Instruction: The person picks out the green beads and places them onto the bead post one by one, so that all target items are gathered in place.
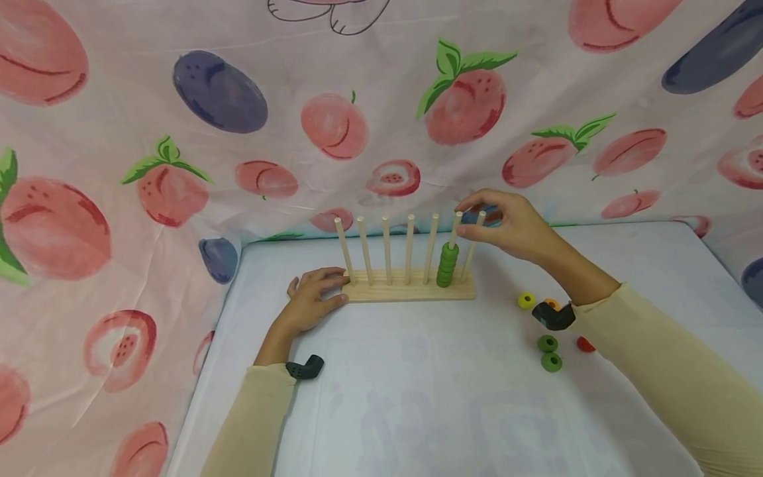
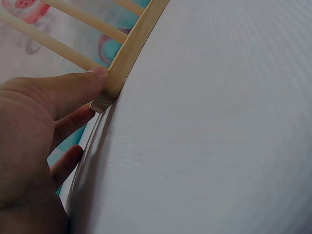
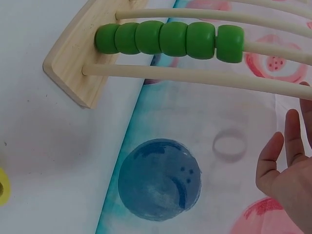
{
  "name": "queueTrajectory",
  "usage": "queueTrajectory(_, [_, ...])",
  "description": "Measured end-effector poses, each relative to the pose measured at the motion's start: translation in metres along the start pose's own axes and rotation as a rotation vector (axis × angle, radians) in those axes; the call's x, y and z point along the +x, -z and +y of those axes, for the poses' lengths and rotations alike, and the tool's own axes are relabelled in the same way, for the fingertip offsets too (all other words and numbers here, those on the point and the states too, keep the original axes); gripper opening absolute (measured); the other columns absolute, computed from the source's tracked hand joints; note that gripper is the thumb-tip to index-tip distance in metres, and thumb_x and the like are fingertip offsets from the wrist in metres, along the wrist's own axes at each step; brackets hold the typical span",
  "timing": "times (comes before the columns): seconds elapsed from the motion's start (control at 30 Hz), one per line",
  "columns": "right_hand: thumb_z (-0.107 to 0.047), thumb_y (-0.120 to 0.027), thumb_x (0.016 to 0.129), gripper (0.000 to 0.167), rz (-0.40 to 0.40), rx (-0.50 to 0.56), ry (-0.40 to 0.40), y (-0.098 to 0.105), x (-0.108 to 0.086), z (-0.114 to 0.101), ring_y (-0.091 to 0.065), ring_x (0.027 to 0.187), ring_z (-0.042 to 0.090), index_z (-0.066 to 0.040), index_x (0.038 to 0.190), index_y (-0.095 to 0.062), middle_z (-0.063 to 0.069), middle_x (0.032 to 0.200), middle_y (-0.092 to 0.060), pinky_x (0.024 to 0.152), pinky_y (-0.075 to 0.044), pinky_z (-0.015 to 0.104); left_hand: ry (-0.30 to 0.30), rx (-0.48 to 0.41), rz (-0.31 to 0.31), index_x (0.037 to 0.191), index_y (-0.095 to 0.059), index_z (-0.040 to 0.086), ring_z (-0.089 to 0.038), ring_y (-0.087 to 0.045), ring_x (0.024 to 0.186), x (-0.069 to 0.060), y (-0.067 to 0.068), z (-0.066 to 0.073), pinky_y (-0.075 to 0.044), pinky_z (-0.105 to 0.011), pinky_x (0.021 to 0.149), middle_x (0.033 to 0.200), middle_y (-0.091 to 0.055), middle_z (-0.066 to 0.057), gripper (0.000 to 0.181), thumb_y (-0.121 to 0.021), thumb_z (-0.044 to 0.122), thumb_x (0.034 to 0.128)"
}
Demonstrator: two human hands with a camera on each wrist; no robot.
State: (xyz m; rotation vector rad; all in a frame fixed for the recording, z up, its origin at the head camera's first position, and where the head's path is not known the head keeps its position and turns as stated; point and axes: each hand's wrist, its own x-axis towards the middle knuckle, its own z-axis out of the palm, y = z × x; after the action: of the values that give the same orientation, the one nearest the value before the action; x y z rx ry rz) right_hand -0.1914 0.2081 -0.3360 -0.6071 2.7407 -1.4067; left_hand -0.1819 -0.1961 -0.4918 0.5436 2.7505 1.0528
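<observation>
A pale wooden peg rack [image 1: 411, 291] stands on the table, with several upright pegs rising from its base. A stack of green beads [image 1: 447, 265] is threaded on the second peg from the right; in the right wrist view the outermost green bead [image 3: 230, 44] sits slightly apart from the others. My left hand [image 1: 312, 298] holds the base's left end, its thumb [image 2: 80, 90] on one face and a finger behind. At the top of the beaded peg is my right hand [image 1: 507, 222], thumb and fingers spread about the tip, with no bead visible in it.
Loose beads lie right of the rack: a yellow bead [image 1: 526, 301], an orange bead [image 1: 552, 305] partly hidden by the wrist camera [image 1: 554, 317], two green beads [image 1: 548, 343] and a red bead [image 1: 586, 344] beside the right sleeve. A fruit-print cloth [image 1: 334, 126] hangs behind the table.
</observation>
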Motion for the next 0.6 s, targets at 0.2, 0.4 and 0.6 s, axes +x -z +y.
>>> queueTrajectory(0.2, [-0.024,-0.078,0.092,0.029,-0.015,-0.040,0.003,0.007,-0.002,0.002,-0.055,0.106,0.014,-0.014,0.118,-0.071,-0.001,0.116,-0.068,0.095,-0.047,0.042,0.005,0.008,-0.001,0.139,-0.066,0.022,-0.033,-0.029,0.148,0.000,0.000,0.001,0.009,-0.068,0.116,0.156,-0.048,0.001,0.044,-0.070,0.037,0.0976])
queueTrajectory(0.4, [-0.024,-0.078,0.091,0.027,-0.027,-0.100,-0.004,0.023,-0.011,0.005,-0.057,0.102,0.014,-0.018,0.117,-0.072,-0.003,0.109,-0.068,0.089,-0.048,0.025,0.003,0.007,-0.001,0.139,-0.065,0.021,-0.033,-0.029,0.148,0.000,0.000,0.002,0.009,-0.069,0.116,0.156,-0.049,0.000,0.044,-0.070,0.036,0.0978])
queueTrajectory(0.6, [-0.022,-0.078,0.092,0.024,-0.044,-0.151,-0.054,0.041,-0.029,0.016,-0.058,0.101,0.010,-0.018,0.115,-0.073,-0.005,0.109,-0.069,0.085,-0.047,0.014,0.003,0.005,-0.002,0.139,-0.066,0.021,-0.034,-0.029,0.148,-0.001,0.000,0.002,0.009,-0.069,0.115,0.155,-0.049,0.000,0.044,-0.070,0.035,0.0978])
